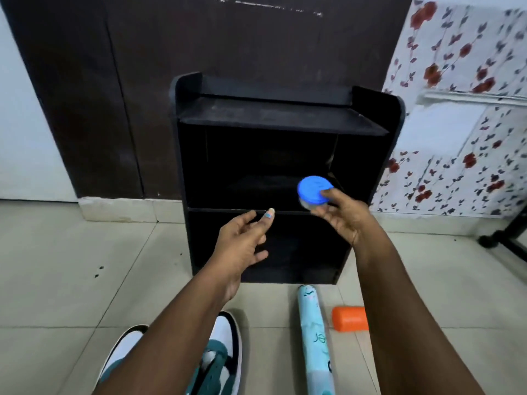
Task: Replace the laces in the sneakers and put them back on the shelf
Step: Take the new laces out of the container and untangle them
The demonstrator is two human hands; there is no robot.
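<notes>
A black shelf unit (282,118) stands against the wall ahead, its compartments dark. My right hand (342,218) holds a small jar with a blue lid (313,191) in front of the middle shelf, thumb on the lid. My left hand (245,238) hovers open, palm up, just left of it, holding nothing. Two white, teal and black sneakers lie on the floor at the bottom: one (122,352) left of my left forearm, the other (222,357) right of it, both partly hidden by the arm.
A light-blue spray can (313,337) lies on the tiles in front of the shelf, with an orange cap (349,319) beside it. A dark door is behind the shelf. A black stand foot (502,238) sits at the right by the floral wall.
</notes>
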